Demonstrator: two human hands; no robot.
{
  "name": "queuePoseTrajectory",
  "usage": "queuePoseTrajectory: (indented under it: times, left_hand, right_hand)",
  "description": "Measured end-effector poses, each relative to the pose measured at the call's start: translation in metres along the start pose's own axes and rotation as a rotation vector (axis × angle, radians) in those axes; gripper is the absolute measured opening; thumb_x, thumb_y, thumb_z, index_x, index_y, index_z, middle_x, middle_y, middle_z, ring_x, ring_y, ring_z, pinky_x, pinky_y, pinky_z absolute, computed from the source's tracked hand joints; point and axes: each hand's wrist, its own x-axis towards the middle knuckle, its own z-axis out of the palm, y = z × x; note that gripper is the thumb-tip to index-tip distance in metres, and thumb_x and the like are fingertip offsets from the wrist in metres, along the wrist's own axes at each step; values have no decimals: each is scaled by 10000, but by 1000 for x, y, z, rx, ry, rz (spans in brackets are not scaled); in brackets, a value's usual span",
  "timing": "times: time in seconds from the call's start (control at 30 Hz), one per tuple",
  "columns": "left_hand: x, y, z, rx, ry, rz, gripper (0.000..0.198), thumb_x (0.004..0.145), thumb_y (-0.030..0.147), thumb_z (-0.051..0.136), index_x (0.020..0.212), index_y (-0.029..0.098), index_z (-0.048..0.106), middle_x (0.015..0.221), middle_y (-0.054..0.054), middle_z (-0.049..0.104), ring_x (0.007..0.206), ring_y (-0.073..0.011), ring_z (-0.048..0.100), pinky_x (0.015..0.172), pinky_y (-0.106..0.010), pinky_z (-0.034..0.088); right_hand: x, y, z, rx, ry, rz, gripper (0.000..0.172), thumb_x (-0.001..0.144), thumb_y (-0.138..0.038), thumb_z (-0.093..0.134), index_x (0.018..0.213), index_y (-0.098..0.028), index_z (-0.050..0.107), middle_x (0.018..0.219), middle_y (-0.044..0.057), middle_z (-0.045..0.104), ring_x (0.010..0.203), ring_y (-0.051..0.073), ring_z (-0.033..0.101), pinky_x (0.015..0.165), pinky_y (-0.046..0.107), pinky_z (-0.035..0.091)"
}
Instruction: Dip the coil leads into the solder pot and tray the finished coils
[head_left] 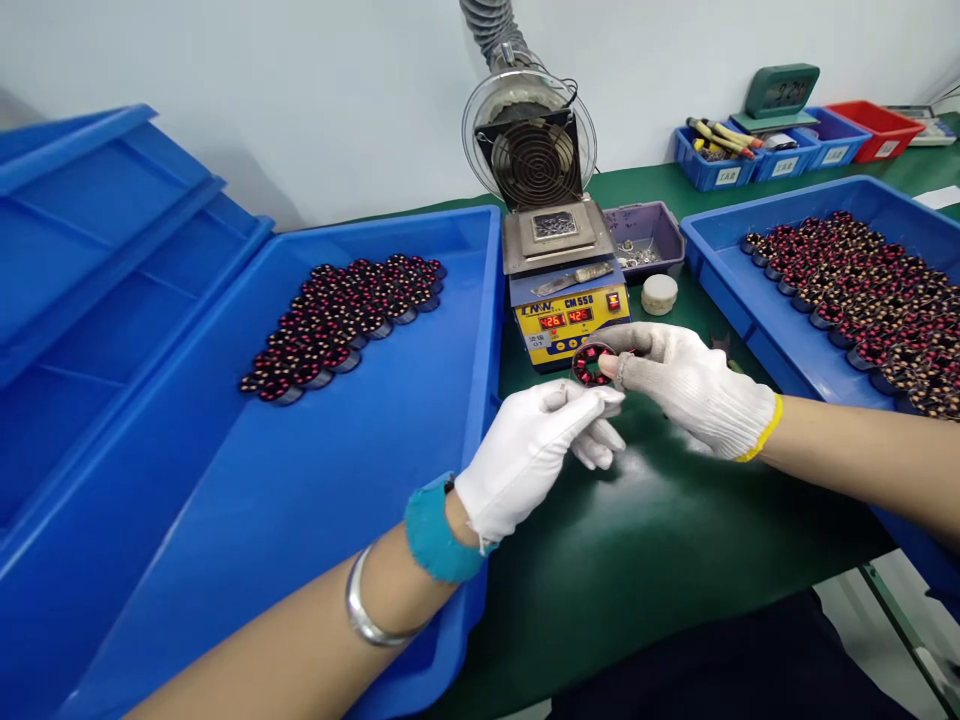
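Note:
My right hand (686, 380), in a knitted white glove with a yellow cuff, pinches a small round wound coil (591, 364) with red windings, held just in front of the solder pot. My left hand (536, 445), in a smooth white glove with a teal cuff, has its fingers curled together right below the coil; thumb and forefinger seem to pinch something thin that I cannot make out. A metal bangle sits on my left forearm. Both hands hover over the dark green mat (645, 540).
A blue tray (420, 420) on the left holds a patch of several coils (341, 320). Another blue tray (739, 300) on the right is packed with coils. A solder pot (564, 300) with red digits stands ahead, fume fan (534, 160) behind it, a small grey tray (652, 235) and bins beyond.

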Motion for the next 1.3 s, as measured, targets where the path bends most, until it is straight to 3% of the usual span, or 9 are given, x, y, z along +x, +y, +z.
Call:
queuePoseTrajectory:
  times: [0.17, 0.3, 0.37, 0.43, 0.57, 0.7, 0.83, 1.0, 1.3]
  left_hand:
    - [-9, 1, -9, -19, 156, 203, 146, 755, 280, 603, 712, 144, 630, 501, -7, 613, 419, -127, 543, 420, -243, 420]
    - [-8, 0, -21, -120, 331, 396, 238, 766, 393, 587, 676, 173, 601, 530, 9, 596, 410, -113, 517, 413, -251, 397]
    - [-1, -2, -25, -103, 311, 390, 309, 777, 461, 580, 686, 166, 602, 553, -2, 606, 441, -122, 539, 440, -259, 419]
    - [7, -4, -25, -37, 263, 288, 359, 779, 498, 592, 715, 146, 604, 555, -19, 615, 460, -130, 557, 460, -256, 434]
    - [16, -6, -21, 106, 176, 92, 421, 770, 534, 610, 758, 113, 595, 590, -51, 638, 499, -143, 589, 511, -261, 471]
    - [16, -7, -19, 152, 103, 89, 416, 769, 539, 601, 758, 124, 585, 633, -52, 644, 549, -151, 599, 554, -275, 483]
    - [14, -9, -22, 282, 65, 162, 397, 809, 528, 540, 709, 147, 589, 647, -40, 642, 584, -151, 588, 600, -284, 466]
    - [12, -12, -24, 406, 44, 234, 411, 820, 540, 487, 675, 173, 602, 649, -19, 645, 615, -161, 585, 621, -286, 441]
    - [13, -14, -24, 511, 28, 267, 400, 814, 529, 485, 673, 185, 631, 642, -25, 649, 618, -178, 583, 577, -277, 423]
  right_hand:
    - [2, 3, -3, -81, 33, -51, 225, 746, -256, 690, 951, -165, 665, 909, 29, 696, 793, 133, 639, 730, 258, 523]
    - [5, 1, -10, -130, 89, -89, 301, 737, -302, 695, 995, -152, 659, 942, 44, 692, 816, 146, 641, 746, 274, 531]
    - [13, -5, -14, -165, 123, -174, 303, 735, -314, 691, 986, -148, 657, 951, 46, 689, 837, 155, 642, 773, 288, 533]
    - [28, -15, -18, -265, 155, -286, 280, 736, -304, 680, 970, -150, 661, 944, 43, 690, 846, 163, 642, 795, 301, 530]
    - [79, -41, -25, -561, 224, -472, 268, 743, -277, 642, 980, -155, 667, 932, 42, 694, 835, 178, 637, 798, 310, 524]
    - [135, -58, -28, -890, 328, -595, 246, 762, -317, 596, 969, -217, 684, 959, 21, 685, 905, 214, 618, 851, 345, 494]
    - [172, -62, -24, -1112, 393, -589, 305, 779, -380, 563, 1029, -241, 671, 1029, 40, 656, 947, 253, 598, 861, 401, 478]
    - [191, -56, -14, -1245, 401, -492, 310, 801, -435, 535, 1023, -264, 666, 1039, 63, 641, 957, 282, 587, 830, 431, 483]
    - [193, -48, -11, -1317, 379, -487, 295, 792, -418, 553, 1032, -278, 655, 1073, 72, 623, 972, 294, 580, 826, 457, 485]
